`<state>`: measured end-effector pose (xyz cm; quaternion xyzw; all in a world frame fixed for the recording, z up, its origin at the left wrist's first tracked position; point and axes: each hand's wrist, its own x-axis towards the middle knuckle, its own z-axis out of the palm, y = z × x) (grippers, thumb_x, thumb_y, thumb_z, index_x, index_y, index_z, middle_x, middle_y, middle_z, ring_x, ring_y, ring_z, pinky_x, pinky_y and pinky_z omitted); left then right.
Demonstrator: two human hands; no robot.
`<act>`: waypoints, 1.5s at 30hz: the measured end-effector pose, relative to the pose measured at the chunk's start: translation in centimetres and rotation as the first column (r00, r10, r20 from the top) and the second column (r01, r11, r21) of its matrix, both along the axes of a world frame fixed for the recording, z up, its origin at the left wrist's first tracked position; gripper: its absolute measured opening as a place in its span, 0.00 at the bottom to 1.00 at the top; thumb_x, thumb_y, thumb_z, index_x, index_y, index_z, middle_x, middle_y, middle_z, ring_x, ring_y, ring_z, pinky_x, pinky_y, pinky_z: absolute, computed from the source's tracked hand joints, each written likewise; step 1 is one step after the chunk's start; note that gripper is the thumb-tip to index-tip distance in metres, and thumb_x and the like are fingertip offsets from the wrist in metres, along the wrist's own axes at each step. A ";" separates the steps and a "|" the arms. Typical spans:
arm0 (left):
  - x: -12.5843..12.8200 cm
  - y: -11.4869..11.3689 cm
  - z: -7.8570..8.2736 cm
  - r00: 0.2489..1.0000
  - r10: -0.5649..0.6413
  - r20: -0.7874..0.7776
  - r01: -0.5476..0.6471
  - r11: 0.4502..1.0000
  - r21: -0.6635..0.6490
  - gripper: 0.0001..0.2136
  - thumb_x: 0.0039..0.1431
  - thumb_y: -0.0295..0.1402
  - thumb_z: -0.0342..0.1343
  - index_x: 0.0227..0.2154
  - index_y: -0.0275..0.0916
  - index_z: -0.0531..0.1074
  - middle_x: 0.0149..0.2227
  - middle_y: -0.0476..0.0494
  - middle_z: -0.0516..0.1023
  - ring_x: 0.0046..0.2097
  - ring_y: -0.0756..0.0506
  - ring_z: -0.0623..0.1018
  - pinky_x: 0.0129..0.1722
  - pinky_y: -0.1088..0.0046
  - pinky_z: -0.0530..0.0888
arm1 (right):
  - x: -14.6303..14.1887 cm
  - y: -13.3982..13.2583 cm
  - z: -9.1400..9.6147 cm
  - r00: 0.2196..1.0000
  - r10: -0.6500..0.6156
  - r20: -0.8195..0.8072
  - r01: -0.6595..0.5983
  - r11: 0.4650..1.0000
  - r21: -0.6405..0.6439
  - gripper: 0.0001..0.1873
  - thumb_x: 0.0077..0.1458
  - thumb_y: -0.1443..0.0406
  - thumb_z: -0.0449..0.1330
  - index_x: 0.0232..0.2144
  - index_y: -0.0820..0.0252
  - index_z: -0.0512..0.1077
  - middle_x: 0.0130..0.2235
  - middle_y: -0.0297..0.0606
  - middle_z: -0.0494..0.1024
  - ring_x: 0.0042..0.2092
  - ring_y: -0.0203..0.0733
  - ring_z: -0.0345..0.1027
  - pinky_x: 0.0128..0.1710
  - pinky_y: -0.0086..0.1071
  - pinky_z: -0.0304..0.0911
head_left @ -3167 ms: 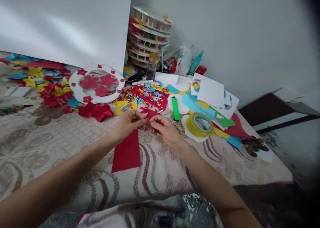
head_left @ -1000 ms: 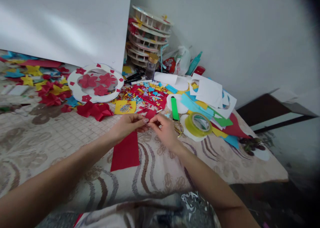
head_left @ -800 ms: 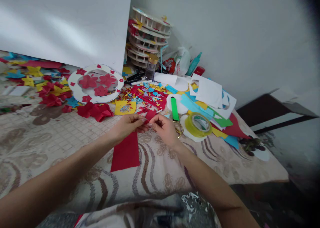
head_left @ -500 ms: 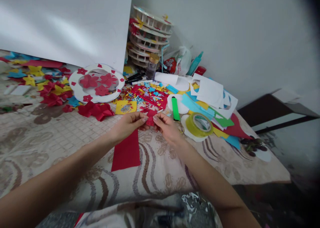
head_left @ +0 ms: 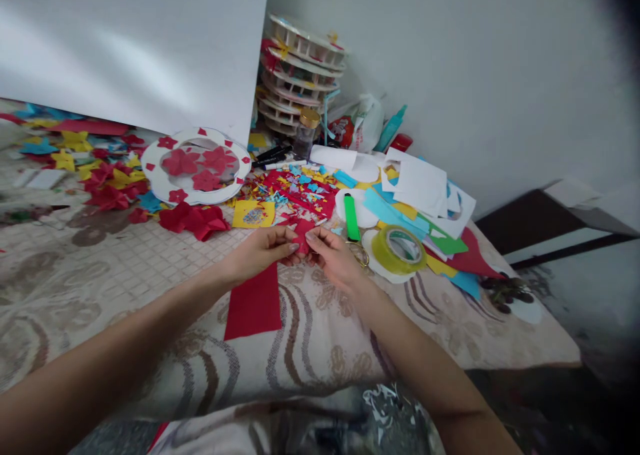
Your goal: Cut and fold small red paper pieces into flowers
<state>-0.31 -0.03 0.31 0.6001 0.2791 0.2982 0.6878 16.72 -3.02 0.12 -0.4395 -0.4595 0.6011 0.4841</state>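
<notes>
Between my fingertips is a small piece of red paper [head_left: 303, 234], partly covered by the fingers. My left hand [head_left: 263, 252] pinches its left side, and my right hand [head_left: 333, 254] pinches its right side. The thumbs almost meet at the paper's middle. Below my left hand lies a red paper strip [head_left: 254, 305] on the patterned tablecloth. Just beyond the hands are a yellow paper square [head_left: 254, 214] and a heap of small paper scraps [head_left: 305, 192]. To the right of my right hand lie a green cutter [head_left: 352, 218] and scissors [head_left: 358, 254], mostly hidden by the hand.
A roll of yellow tape [head_left: 387, 250] lies right of the scissors. Colored paper sheets [head_left: 420, 182] are piled behind it. Red folded paper flowers [head_left: 197, 220] and a white ring [head_left: 153, 182] lie to the left. A glass jar [head_left: 304, 138] stands before stacked white tiers [head_left: 305, 72].
The fingers have shifted slightly on the red paper; the left fingertips have moved a little right and down. The paper looks narrower between the hands. Other things stay in place.
</notes>
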 end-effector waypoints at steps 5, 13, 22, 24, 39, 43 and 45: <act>-0.1 0.1 0.1 0.999 0.044 -0.026 -0.045 0.998 -0.036 0.11 0.52 0.39 0.58 0.31 0.36 0.71 0.29 0.47 0.77 0.31 0.51 0.75 0.35 0.74 0.70 | 0.2 0.2 -0.1 0.997 -0.019 -0.080 0.017 1.000 -0.026 0.19 0.49 0.48 0.58 0.27 0.58 0.69 0.23 0.32 0.70 0.24 0.34 0.61 0.23 0.29 0.55; -0.1 0.2 0.3 0.996 0.066 -0.055 -0.068 0.997 -0.033 0.13 0.50 0.42 0.58 0.29 0.35 0.72 0.28 0.46 0.77 0.30 0.51 0.74 0.34 0.73 0.71 | 0.5 0.0 0.3 0.994 0.005 0.112 -0.021 0.989 0.145 0.14 0.47 0.55 0.63 0.29 0.58 0.69 0.25 0.30 0.70 0.24 0.32 0.61 0.23 0.27 0.57; -0.1 0.2 0.1 0.999 0.049 -0.011 -0.049 0.999 -0.018 0.13 0.54 0.43 0.55 0.29 0.36 0.72 0.28 0.47 0.77 0.30 0.51 0.75 0.33 0.75 0.71 | 0.4 0.2 -0.2 0.997 -0.021 0.073 0.016 0.997 0.069 0.10 0.49 0.58 0.61 0.27 0.59 0.68 0.23 0.30 0.70 0.24 0.32 0.61 0.24 0.27 0.57; -0.2 0.3 0.3 0.998 0.064 -0.029 -0.064 0.998 -0.014 0.14 0.54 0.44 0.55 0.29 0.36 0.72 0.28 0.46 0.77 0.30 0.51 0.75 0.34 0.74 0.72 | 0.6 0.3 -0.1 0.988 -0.047 0.144 0.029 0.991 0.128 0.10 0.51 0.58 0.59 0.28 0.59 0.68 0.23 0.30 0.69 0.24 0.32 0.61 0.24 0.27 0.58; -2.4 2.4 2.4 0.902 0.427 -0.068 -0.416 0.899 0.137 0.14 0.51 0.43 0.57 0.30 0.36 0.71 0.31 0.44 0.77 0.30 0.50 0.75 0.28 0.75 0.69 | 5.2 8.5 0.1 0.632 -0.410 0.657 0.062 0.872 0.485 0.09 0.52 0.61 0.53 0.24 0.60 0.67 0.23 0.31 0.69 0.25 0.36 0.62 0.28 0.29 0.59; -2.3 2.3 2.4 0.916 0.387 -0.108 -0.362 0.911 0.198 0.14 0.51 0.43 0.56 0.29 0.36 0.71 0.31 0.43 0.78 0.30 0.49 0.75 0.28 0.74 0.69 | 4.8 11.7 0.2 0.543 -0.453 0.707 0.055 0.859 0.509 0.07 0.51 0.66 0.53 0.24 0.61 0.69 0.27 0.37 0.72 0.31 0.41 0.65 0.35 0.34 0.61; -2.3 2.3 2.3 0.920 0.371 -0.122 -0.341 0.916 0.212 0.13 0.51 0.43 0.56 0.29 0.36 0.70 0.30 0.43 0.78 0.30 0.49 0.75 0.28 0.74 0.70 | 4.5 11.6 0.7 0.492 -0.479 0.726 0.029 0.843 0.537 0.05 0.49 0.68 0.55 0.29 0.61 0.71 0.34 0.41 0.73 0.36 0.44 0.65 0.40 0.37 0.60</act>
